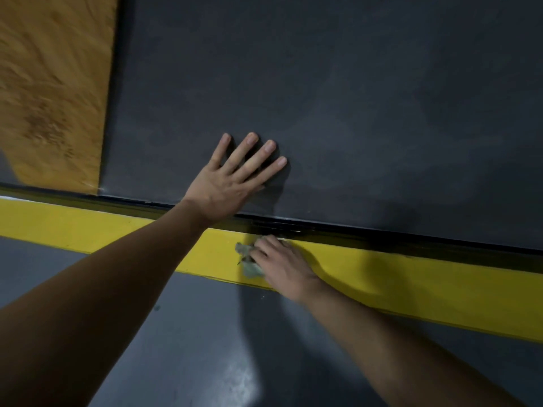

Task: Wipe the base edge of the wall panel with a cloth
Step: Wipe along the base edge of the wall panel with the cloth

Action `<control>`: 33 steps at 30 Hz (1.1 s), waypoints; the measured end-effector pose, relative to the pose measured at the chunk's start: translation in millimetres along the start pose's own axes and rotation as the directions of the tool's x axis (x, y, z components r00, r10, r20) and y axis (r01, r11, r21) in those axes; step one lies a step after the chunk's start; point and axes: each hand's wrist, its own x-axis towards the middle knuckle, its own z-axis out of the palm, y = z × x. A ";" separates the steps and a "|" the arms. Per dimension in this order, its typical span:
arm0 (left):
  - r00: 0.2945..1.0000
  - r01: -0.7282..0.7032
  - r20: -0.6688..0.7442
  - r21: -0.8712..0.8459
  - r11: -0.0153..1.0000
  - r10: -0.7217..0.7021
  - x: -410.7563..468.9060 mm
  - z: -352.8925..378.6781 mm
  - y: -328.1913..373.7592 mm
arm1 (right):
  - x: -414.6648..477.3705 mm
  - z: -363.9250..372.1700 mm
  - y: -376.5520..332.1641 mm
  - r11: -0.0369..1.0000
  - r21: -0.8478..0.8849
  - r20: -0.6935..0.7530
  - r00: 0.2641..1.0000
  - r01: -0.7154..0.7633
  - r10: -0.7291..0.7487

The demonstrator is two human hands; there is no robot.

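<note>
**One cloth at the panel's base edge**

Your left hand [226, 183] lies flat on the dark panel [352, 98], just above its base edge [382, 235]. Its four fingers are straight and spread, holding nothing. Your right hand [282, 265] is blurred, its fingers curled over one crumpled grey cloth [249, 259], gripping it. The cloth sits on the single yellow stripe [88, 227] of the floor [191, 333], its top touching the black base edge, below your left hand. One wood board [50, 83] adjoins the panel's left edge.
</note>
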 end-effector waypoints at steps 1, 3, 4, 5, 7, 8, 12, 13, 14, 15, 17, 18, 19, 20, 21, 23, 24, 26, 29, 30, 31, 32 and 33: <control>1.000 -0.005 0.001 -0.002 1.000 0.005 -0.3 -0.2 -0.2 | -13.4 3.5 2.6 1.000 -0.012 0.021 1.000 -0.008 0.008; 1.000 -0.011 0.006 -0.011 1.000 0.012 -0.7 0.1 -0.4 | -39.9 10.2 15.4 0.996 -0.026 0.017 0.996 -0.086 0.086; 1.000 -0.013 0.008 -0.015 1.000 0.013 -0.6 0.5 -0.4 | -51.6 11.2 23.6 0.989 -0.031 -0.003 0.990 -0.144 0.144; 1.000 -0.011 0.009 -0.013 1.000 0.011 -0.5 1.2 0.1 | -61.4 10.3 31.9 0.978 -0.035 -0.022 0.978 -0.208 0.207; 1.000 -0.004 0.020 -0.015 1.000 0.004 -0.6 1.6 0.7 | -74.1 4.6 45.2 0.941 -0.069 -0.013 0.944 -0.331 0.331; 0.999 -0.002 0.032 -0.020 1.000 0.003 -1.2 1.3 1.2 | -76.4 0.9 49.3 0.921 -0.112 0.003 0.927 -0.373 0.375; 0.996 0.019 0.088 -0.046 0.999 -0.015 -1.5 -6.7 4.9 | -72.5 -12.4 50.5 0.874 -0.171 0.107 0.873 -0.455 0.476; 0.994 0.028 0.108 -0.063 0.998 -0.021 -0.6 -11.2 6.5 | -71.7 -13.6 50.3 0.860 -0.161 0.119 0.856 -0.484 0.504; 0.990 0.039 0.137 -0.084 0.996 -0.027 0.4 -16.7 8.1 | -71.5 -13.2 51.3 0.842 -0.155 0.115 0.837 -0.516 0.534; 0.984 0.049 0.174 -0.104 0.993 -0.030 1.6 -23.2 9.9 | -72.0 -14.4 52.1 0.821 -0.147 0.112 0.815 -0.552 0.568; 0.963 0.068 0.267 -0.145 0.987 -0.027 3.9 -37.2 11.1 | -70.6 -16.0 52.8 0.796 -0.111 0.134 0.784 -0.595 0.606; 0.950 0.078 0.311 -0.154 0.985 -0.026 4.9 -43.6 11.0 | -68.0 -15.3 52.5 0.797 -0.089 0.151 0.783 -0.598 0.604; 0.938 0.081 0.345 -0.151 0.985 -0.025 5.8 -49.7 10.4 | -65.0 -14.8 51.2 0.800 -0.078 0.160 0.785 -0.595 0.599; 0.929 0.072 0.371 -0.137 0.988 -0.016 7.0 -55.2 8.9 | -61.1 -15.4 49.2 0.800 -0.073 0.161 0.784 -0.596 0.599; 0.917 0.052 0.398 -0.121 0.991 0.001 8.3 -60.6 7.5 | -57.5 -17.3 47.2 0.792 -0.069 0.167 0.776 -0.606 0.608; 0.884 0.000 0.465 -0.097 0.995 0.046 11.1 -70.5 4.0 | -52.4 -17.5 42.2 0.785 -0.055 0.199 0.764 -0.617 0.614; 0.864 -0.034 0.498 -0.089 0.995 0.074 13.1 -74.2 1.0 | -50.9 -16.2 39.4 0.789 -0.040 0.212 0.766 -0.613 0.607; 0.839 -0.096 0.531 -0.075 0.993 0.121 15.2 -78.4 -7.0 | -50.1 -14.8 36.2 0.807 -0.020 0.221 0.785 -0.590 0.579; 0.842 -0.136 0.515 -0.082 0.987 0.159 15.2 -78.4 -15.5 | -50.0 -7.4 35.8 0.837 -0.034 0.191 0.818 -0.547 0.542; 0.840 -0.128 0.519 -0.091 0.988 0.157 15.1 -78.8 -15.4 | -49.2 -6.3 35.5 0.842 -0.045 0.182 0.824 -0.538 0.536; 0.836 -0.120 0.526 -0.095 0.988 0.152 15.5 -79.3 -14.4 | -47.3 -7.2 34.7 0.841 -0.054 0.189 0.822 -0.538 0.538; 0.831 -0.111 0.536 -0.096 0.989 0.146 15.9 -79.4 -13.1 | -44.1 -8.1 31.7 0.839 -0.059 0.201 0.816 -0.542 0.541; 0.832 -0.106 0.536 -0.102 0.989 0.145 15.8 -78.0 -12.8 | -39.0 -8.2 28.0 0.840 -0.055 0.210 0.816 -0.540 0.539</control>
